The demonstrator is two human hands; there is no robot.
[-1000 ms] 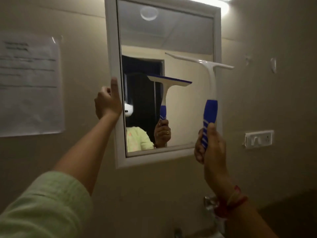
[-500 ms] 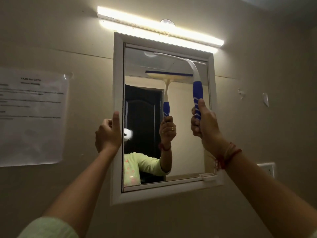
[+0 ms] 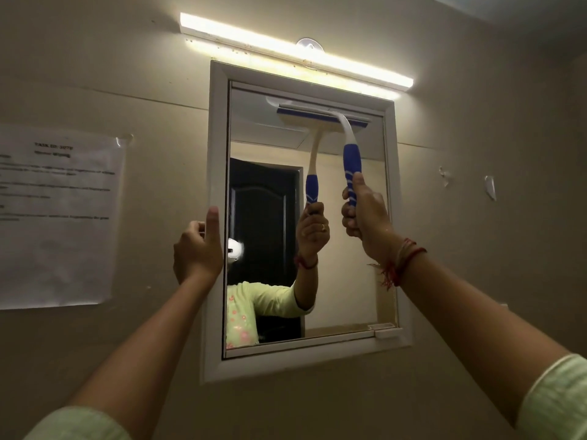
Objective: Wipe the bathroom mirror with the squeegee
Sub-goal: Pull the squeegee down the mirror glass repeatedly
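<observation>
A white-framed bathroom mirror [image 3: 346,281] hangs on the beige wall in the head view. My right hand [image 3: 365,217] grips the blue handle of a white squeegee [image 3: 352,160]. The squeegee's blade lies against the glass near the mirror's top edge, right of centre. My left hand [image 3: 197,252] holds the mirror's left frame at mid height, thumb up along the frame. The glass reflects the squeegee, my hand and a dark door.
A lit tube light [image 3: 295,52] runs along the wall just above the mirror. A printed paper sheet [image 3: 57,217] is taped to the wall at the left. Small wall hooks [image 3: 489,185] sit to the right of the mirror.
My right hand has raised the squeegee from in front of the mirror's right side up to the top of the glass. The view has tilted upward. My left hand stays on the frame.
</observation>
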